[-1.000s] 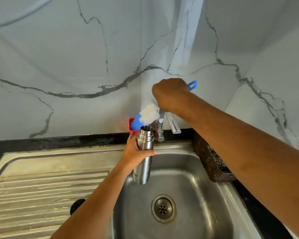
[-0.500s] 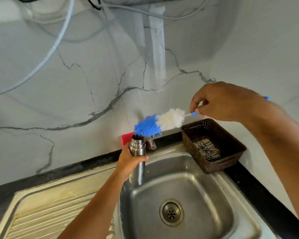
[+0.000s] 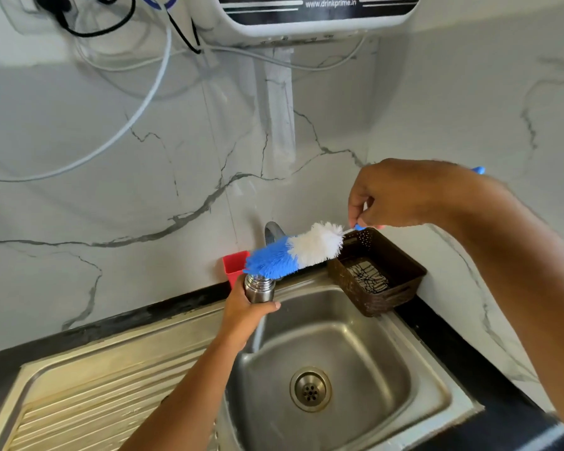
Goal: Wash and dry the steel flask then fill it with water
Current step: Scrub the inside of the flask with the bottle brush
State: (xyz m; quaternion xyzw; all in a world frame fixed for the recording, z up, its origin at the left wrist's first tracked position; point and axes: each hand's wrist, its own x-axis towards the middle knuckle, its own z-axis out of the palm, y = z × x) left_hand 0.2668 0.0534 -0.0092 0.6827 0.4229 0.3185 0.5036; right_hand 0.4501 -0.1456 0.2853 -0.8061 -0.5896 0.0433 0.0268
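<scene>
Gripping flask [image 3: 258, 289] in left hand [image 3: 243, 315], fingers wrapped round body, upright over back-left of sink [image 3: 373, 354]; prob. so mouth faces up and drips land in basin. Pinching brush [image 3: 293, 252] by thin handle w/ right hand [image 3: 401, 195], fingers closed on it, blue tip angled down-left, right at flask mouth; looks lined up for entry, not yet inside. Reads "www.drinkprime.in" on purifier [image 3: 310, 14] up top. No legible text on flask; nothing readable in basket [image 3: 381, 288].
</scene>
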